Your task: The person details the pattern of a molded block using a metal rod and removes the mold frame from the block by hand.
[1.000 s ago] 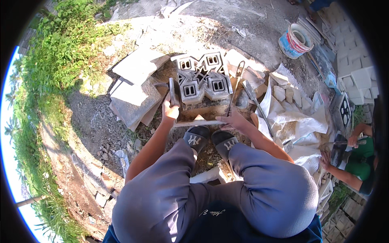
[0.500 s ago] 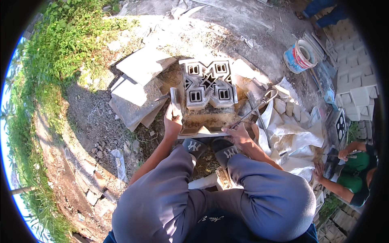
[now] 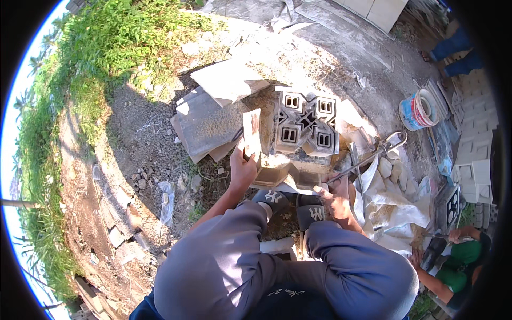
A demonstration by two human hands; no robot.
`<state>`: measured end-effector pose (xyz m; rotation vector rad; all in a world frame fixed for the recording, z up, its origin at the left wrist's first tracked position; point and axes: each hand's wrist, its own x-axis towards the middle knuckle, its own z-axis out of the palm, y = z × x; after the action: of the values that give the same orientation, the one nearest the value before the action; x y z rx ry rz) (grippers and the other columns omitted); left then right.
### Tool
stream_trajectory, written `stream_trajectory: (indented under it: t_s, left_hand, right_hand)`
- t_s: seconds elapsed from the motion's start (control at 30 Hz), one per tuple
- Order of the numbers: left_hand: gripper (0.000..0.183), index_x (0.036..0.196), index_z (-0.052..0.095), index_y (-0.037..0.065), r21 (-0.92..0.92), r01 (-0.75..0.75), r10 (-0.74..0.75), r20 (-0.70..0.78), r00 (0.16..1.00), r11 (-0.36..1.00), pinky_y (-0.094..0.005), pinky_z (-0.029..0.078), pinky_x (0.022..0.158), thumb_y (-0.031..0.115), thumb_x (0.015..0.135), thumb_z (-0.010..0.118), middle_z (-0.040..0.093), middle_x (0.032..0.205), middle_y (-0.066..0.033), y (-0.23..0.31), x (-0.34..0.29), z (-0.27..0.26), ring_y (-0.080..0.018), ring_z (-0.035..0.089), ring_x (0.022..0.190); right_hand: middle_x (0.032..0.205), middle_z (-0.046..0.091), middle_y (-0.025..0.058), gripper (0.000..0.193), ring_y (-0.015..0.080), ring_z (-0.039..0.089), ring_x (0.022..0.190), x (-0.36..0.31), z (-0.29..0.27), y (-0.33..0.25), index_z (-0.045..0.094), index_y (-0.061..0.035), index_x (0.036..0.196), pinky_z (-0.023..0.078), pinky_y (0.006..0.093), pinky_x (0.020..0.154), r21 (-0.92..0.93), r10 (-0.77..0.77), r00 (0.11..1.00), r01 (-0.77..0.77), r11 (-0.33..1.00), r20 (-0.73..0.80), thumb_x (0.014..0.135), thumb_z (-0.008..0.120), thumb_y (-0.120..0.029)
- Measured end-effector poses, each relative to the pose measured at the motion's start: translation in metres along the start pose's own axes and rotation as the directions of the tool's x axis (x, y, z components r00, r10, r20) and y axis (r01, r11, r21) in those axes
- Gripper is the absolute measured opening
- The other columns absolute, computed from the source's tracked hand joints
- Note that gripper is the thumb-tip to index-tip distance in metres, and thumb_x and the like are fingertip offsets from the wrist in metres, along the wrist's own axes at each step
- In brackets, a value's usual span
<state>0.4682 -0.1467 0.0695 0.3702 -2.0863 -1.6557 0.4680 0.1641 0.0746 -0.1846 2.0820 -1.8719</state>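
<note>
My left hand [image 3: 244, 169] grips a short, flat, light wooden piece [image 3: 252, 130], held upright left of the block. In front of me stands a grey patterned ventilation block [image 3: 307, 121], with several rectangular holes and a star-shaped opening in its middle. Angled, dusty mould pieces [image 3: 274, 175] lie on its near side. At their right end my right hand [image 3: 338, 198] is closed, thumb toward the mould's edge. The lower end of a metal rod tool [image 3: 362, 162] with a looped handle meets these fingers; what exactly they grip is hidden.
Flat slabs [image 3: 210, 120] lie left of the block. White sacking [image 3: 397, 202] and rubble lie on the right, with a bucket [image 3: 417, 110] beyond. A co-worker's arm [image 3: 433, 277] is at lower right; another person's legs [image 3: 453, 50] are at upper right.
My view has swung, shifting the scene rightward in the picture. The wooden piece has turned in my left hand and shows its broad face. My right hand stays by the mould's right end.
</note>
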Motion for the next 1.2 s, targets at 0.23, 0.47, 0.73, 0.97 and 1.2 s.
stream_trajectory:
  t_s: [0.23, 0.47, 0.73, 0.97, 1.2]
  left_hand:
    - [0.049, 0.128, 0.057, 0.0, -0.175, 0.075, -0.111, -0.21, 0.971, 0.982, -0.024, 0.045, 0.075, -0.011, 0.081, 0.058, 0.061, 0.095, 0.0, 0.041, 0.045, -0.066, -0.0078, 0.056, 0.084]
    - [0.058, 0.138, 0.051, 0.0, -0.298, 0.023, -0.148, -0.405, 0.902, 0.954, -0.0282, 0.051, 0.088, -0.012, 0.081, 0.056, 0.064, 0.119, -0.0091, 0.048, 0.096, -0.157, -0.0158, 0.064, 0.101]
    - [0.06, 0.139, 0.05, 0.0, -0.153, 0.193, -0.242, -0.463, 0.853, 0.969, -0.0297, 0.054, 0.084, -0.011, 0.081, 0.058, 0.066, 0.116, -0.0099, -0.008, 0.149, -0.235, -0.0184, 0.066, 0.097]
    - [0.066, 0.141, 0.049, 0.0, -0.189, 0.297, -0.35, -0.392, 0.851, 0.936, -0.0306, 0.053, 0.085, -0.013, 0.076, 0.055, 0.066, 0.114, -0.0093, -0.052, 0.168, -0.249, -0.0178, 0.065, 0.096]
    - [0.065, 0.139, 0.052, 0.001, -0.109, 0.357, -0.373, -0.292, 0.881, 0.928, -0.0295, 0.051, 0.085, -0.012, 0.075, 0.053, 0.066, 0.11, -0.0081, -0.06, 0.191, -0.238, -0.0174, 0.064, 0.094]
  right_hand:
    - [0.107, 0.046, 0.0075, 0.062, 0.015, 0.055, 0.089, 0.078, 0.049, -0.109, 0.034, -0.0066, 0.119, 0.052, 0.0295, 0.073, 0.124, -0.126, 0.984, 0.11, 0.986, 0.128, 0.081, 0.083, -0.013]
    - [0.092, 0.051, 0.0074, 0.055, 0.0117, 0.053, 0.084, 0.174, 0.148, -0.148, 0.042, -0.003, 0.114, 0.049, 0.0286, 0.071, -0.017, -0.106, 0.918, 0.122, 0.992, 0.382, 0.082, 0.083, -0.022]
    - [0.082, 0.058, 0.0062, 0.051, 0.0113, 0.057, 0.064, 0.255, 0.23, -0.129, 0.052, 0.0002, 0.104, 0.048, 0.0286, 0.056, -0.161, -0.045, 0.836, 0.158, 0.974, 0.547, 0.082, 0.08, -0.037]
    - [0.085, 0.059, 0.0091, 0.061, 0.0131, 0.059, 0.064, 0.268, 0.263, -0.093, 0.052, 0.002, 0.109, 0.049, 0.0297, 0.054, -0.272, 0.113, 0.867, 0.027, 0.962, 0.486, 0.082, 0.08, -0.045]
    - [0.103, 0.062, 0.0183, 0.09, 0.0218, 0.066, 0.086, 0.28, 0.264, -0.068, 0.041, 0.0103, 0.138, 0.056, 0.0368, 0.071, -0.448, 0.302, 0.866, -0.103, 0.888, 0.399, 0.084, 0.073, -0.054]
